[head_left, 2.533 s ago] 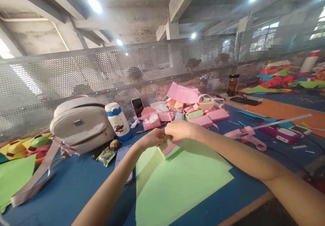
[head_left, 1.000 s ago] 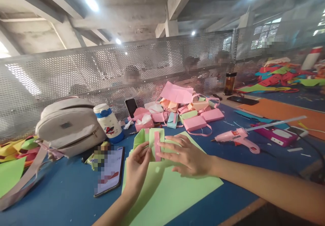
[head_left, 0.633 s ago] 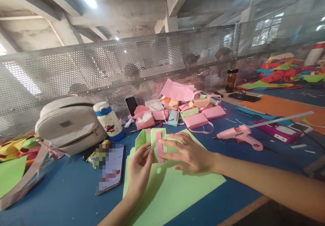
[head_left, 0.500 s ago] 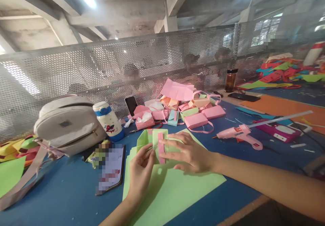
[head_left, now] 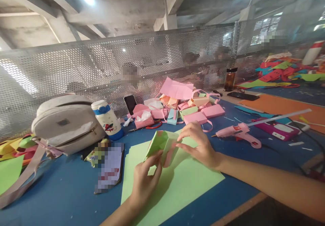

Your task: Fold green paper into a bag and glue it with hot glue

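A small green paper box [head_left: 157,144] with a pink strip across its side is tilted above a stack of light green paper sheets [head_left: 188,182]. My left hand [head_left: 147,175] pinches the box at its lower edge between thumb and fingers. At the box's right side, my right hand [head_left: 198,144] is closed in a pinch, thumb and fingertips at the pink strip [head_left: 169,155]. The box's flap stands up on the left, showing its brighter green side.
Beyond the sheets lies a heap of pink and pastel paper boxes [head_left: 195,117]. A pink glue gun [head_left: 238,132] rests to the right, near a purple power strip [head_left: 276,131]. Leftward are a phone [head_left: 111,168], a flask [head_left: 108,121] and a white backpack [head_left: 68,121]. A perforated metal screen [head_left: 157,56] stands behind.
The box has been turned, so its strip side now faces right. My right hand has gone from spread fingers lying over the strip to a pinch at its edge.
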The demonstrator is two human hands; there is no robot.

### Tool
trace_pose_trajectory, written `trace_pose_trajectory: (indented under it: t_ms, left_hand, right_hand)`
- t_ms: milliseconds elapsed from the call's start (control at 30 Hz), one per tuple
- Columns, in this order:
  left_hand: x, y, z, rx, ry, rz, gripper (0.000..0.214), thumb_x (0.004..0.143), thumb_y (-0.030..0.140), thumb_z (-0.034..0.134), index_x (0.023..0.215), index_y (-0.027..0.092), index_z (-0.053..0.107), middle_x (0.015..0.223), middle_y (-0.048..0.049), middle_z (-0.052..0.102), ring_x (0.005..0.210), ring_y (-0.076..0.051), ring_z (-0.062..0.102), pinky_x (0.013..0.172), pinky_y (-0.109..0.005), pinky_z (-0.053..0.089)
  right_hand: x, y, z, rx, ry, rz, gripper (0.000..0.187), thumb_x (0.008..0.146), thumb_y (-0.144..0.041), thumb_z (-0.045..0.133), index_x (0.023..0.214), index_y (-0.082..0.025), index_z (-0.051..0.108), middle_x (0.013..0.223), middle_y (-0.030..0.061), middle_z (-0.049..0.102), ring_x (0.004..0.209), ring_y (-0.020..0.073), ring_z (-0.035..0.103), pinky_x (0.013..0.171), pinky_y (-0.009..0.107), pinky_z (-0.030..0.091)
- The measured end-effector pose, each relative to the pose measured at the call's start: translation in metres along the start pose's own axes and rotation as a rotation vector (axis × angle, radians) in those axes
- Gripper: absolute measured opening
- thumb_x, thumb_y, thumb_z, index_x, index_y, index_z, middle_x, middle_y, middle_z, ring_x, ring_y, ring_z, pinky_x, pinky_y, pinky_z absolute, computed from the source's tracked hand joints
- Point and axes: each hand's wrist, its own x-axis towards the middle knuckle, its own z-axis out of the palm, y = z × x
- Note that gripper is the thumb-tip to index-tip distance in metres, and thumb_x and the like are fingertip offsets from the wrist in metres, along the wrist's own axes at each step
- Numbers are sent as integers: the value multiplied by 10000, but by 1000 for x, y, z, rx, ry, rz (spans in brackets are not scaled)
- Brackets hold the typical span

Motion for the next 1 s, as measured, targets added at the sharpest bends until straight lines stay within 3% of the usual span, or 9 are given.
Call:
trace_pose_trajectory:
  t_ms: [333, 767, 900, 1000]
  left_hand:
    - [2, -1, -1, 105, -24, 22, 267, 824, 161, 583, 984, 234, 785, 824, -67, 794, 650, -211, 762, 561, -213, 580]
    - [3, 2, 0, 137, 9, 104, 282, 814, 115, 580, 943, 245, 795, 754, -35, 788, 536, -162, 724, 523, -181, 549]
    - [1, 1, -1, 91, -7, 48, 267, 807, 132, 591, 935, 248, 796, 777, -37, 791, 577, -178, 739, 551, -198, 568]
    - [1, 1, -1, -17, -40, -106, 235, 816, 174, 606, 958, 225, 786, 810, -47, 793, 652, -195, 754, 573, -211, 583]
  right_hand:
    - [0, -3, 0, 25, -20, 12, 89, 917, -274, 667, 860, -227, 616, 771, 18, 591, 755, 196, 550, 714, 347, 433]
    - [-1, 0, 1, 46, -20, 54, 91, 932, -267, 640, 911, -229, 559, 827, 32, 601, 799, 205, 535, 740, 363, 444]
    - [-1, -1, 1, 45, -21, 53, 83, 926, -244, 643, 915, -228, 562, 830, 31, 603, 805, 207, 542, 744, 363, 446]
    - [-1, -1, 1, 26, -32, 37, 52, 929, -213, 634, 930, -227, 584, 837, 27, 608, 805, 199, 550, 753, 355, 445]
